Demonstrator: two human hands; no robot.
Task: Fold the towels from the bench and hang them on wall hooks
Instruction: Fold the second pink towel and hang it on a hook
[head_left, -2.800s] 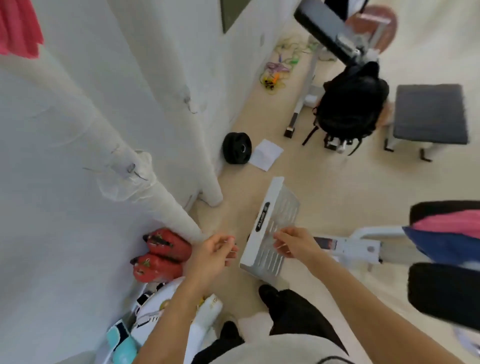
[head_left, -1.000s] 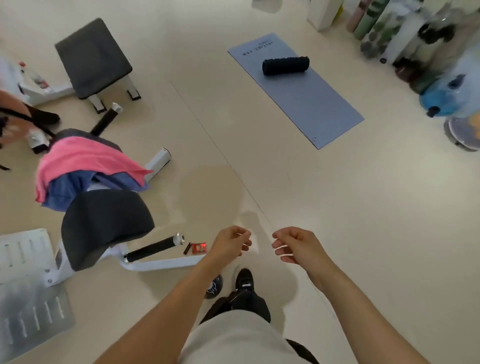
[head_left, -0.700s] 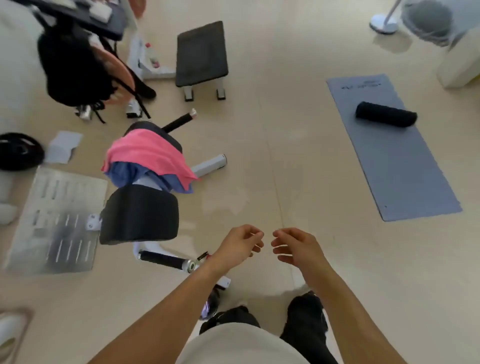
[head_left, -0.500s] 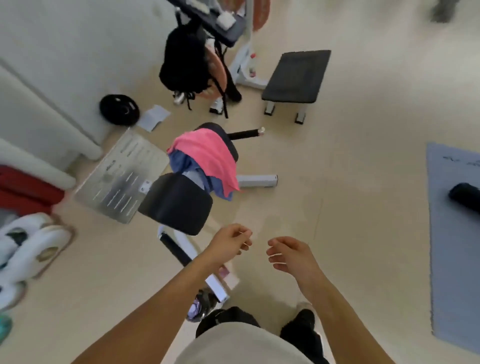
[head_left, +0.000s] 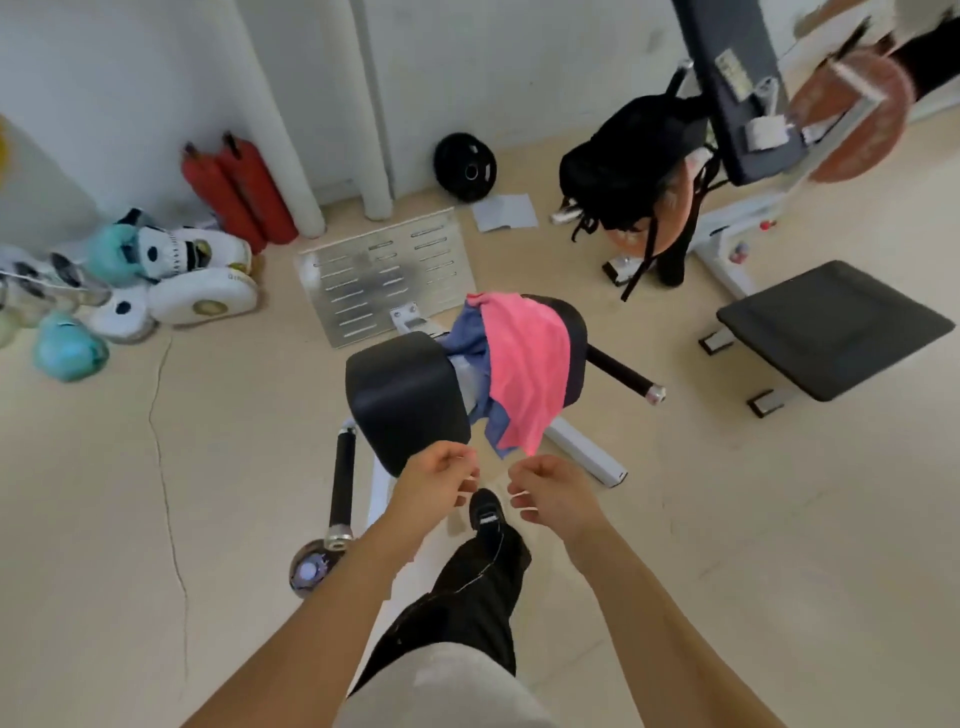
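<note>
On the padded surface (head_left: 410, 384) just beyond the hands lay the pink towel (head_left: 524, 364) over a blue towel (head_left: 470, 338). Left hand (head_left: 439, 480) and right hand (head_left: 550, 491) hung loosely curled, each grip empty. Probably the reaching step; next, taking the pink corner.

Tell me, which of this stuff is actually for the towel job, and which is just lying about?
For the job: pink towel, blue towel, the bench they lie on.

Lying about: black backpack, weight plate, metal plate, red bags, flat bench.
</note>
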